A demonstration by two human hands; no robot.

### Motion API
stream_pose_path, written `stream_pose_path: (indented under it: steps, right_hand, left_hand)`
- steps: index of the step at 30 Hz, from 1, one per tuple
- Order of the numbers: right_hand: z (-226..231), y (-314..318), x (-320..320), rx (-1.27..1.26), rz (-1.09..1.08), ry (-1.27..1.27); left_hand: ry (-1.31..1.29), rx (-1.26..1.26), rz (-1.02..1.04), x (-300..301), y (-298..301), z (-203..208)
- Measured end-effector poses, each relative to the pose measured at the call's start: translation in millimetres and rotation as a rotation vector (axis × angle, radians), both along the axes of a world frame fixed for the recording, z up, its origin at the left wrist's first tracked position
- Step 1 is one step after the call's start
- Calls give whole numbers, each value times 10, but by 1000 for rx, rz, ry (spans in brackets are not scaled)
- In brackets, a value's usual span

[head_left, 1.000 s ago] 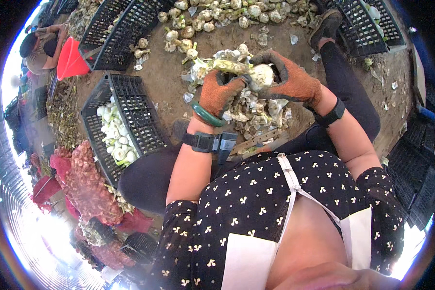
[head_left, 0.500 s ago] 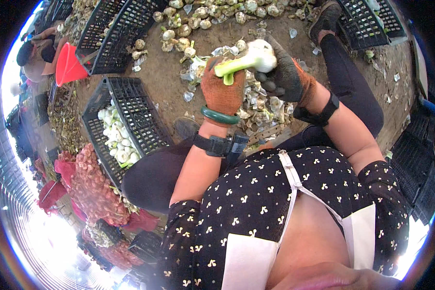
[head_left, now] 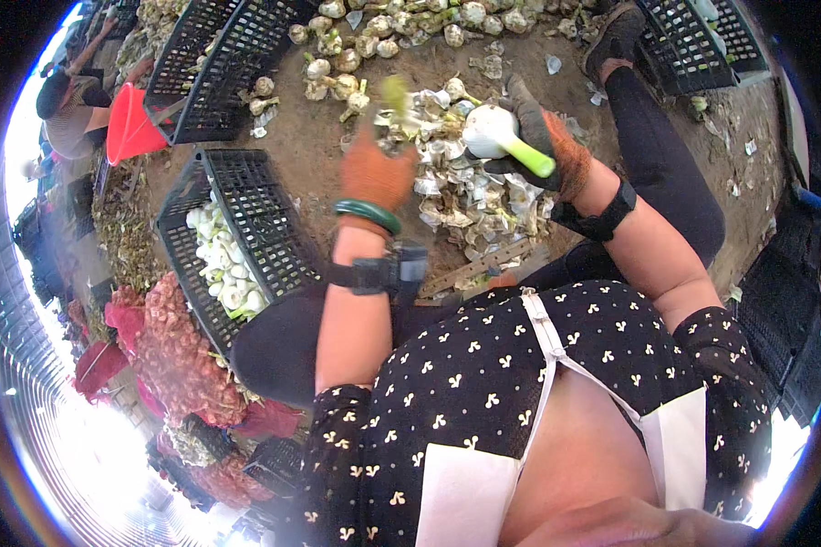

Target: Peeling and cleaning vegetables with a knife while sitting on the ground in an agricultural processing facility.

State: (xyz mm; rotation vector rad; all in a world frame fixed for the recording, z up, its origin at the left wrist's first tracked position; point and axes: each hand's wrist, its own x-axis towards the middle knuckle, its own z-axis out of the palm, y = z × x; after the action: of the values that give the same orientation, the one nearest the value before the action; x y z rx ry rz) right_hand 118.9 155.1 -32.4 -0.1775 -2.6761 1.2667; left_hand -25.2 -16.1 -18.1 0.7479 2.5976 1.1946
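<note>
My right hand (head_left: 556, 146), in a dark-palmed orange glove, is closed around a white garlic bulb (head_left: 489, 129). The bulb's short green stem points down to the right. My left hand (head_left: 379, 173), gloved in orange and smeared by motion, is off to the left, apart from the bulb. A blurred yellow-green piece of garlic peel (head_left: 394, 95) sticks up from its fingers, which appear pinched on it. Below both hands lies a heap of papery garlic skins (head_left: 470, 196) on the dirt floor.
Several untrimmed garlic bulbs (head_left: 365, 41) lie on the ground ahead. At left, a black crate (head_left: 274, 205) contains peeled white bulbs (head_left: 221, 260). Beyond are another black crate (head_left: 214, 82), a red basin (head_left: 132, 123) and another person (head_left: 68, 118). A full mesh sack (head_left: 178, 351) stands lower left.
My left hand has moved left and down, away from the bulb, with a piece of peel. In my right hand the bulb has turned, so its stem now points right instead of left.
</note>
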Motion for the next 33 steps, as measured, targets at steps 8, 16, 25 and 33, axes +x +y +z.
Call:
stream_pose_path:
  steps: [8, 16, 25, 33]
  right_hand:
    - [-211, -12, -18, 652, 68, 142]
    - [-475, 200, -3, -442, 484, -105]
    - [141, -69, -133, -585, -166, -116]
    - [-171, 239, -139, -364, -274, -334]
  left_hand:
    - [322, -224, -374, 491, 224, 199]
    - [404, -202, -434, 371, 262, 191]
    - [-129, -77, -331, 538, 191, 38]
    - [-1345, 667, -160, 383, 18, 251]
